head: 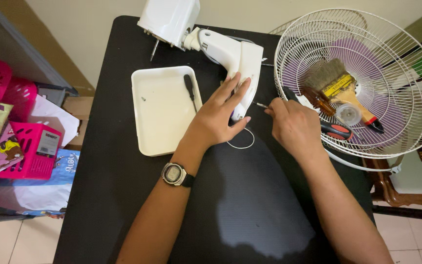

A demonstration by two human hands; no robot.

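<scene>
Head view looks straight down on a black tabletop (123,195) where both hands work at a white fan motor housing (230,54) lying on its side near the far edge. The left hand (218,117), with a wristwatch (177,174) on its wrist, lies flat and spread on the lower end of the housing, fingers fanned out and pressing it down, the thumb stretched toward a thin white wire loop (242,142) that lies on the tabletop just beneath the palm. The right hand (294,127) is curled closed, its fingertips pinching a thin metal tool (261,104) whose tip points at the side of the housing, just beside the left hand's fingers; what kind of tool it is cannot be made out, since the handle is hidden inside the fist. Left of the hands sits a shallow white tray (164,127) holding a black-handled screwdriver (189,90) laid along its right edge and a small screw (143,99) near its upper left. To the right, partly overhanging the tabletop, lies a white wire fan guard (396,63); a paintbrush (340,88) with a yellow band, a brown-handled tool (318,100), a small clear cap (348,114) and a red-and-black handle (336,130) rest on it. Pink plastic baskets (23,142) stand off to the left.
</scene>
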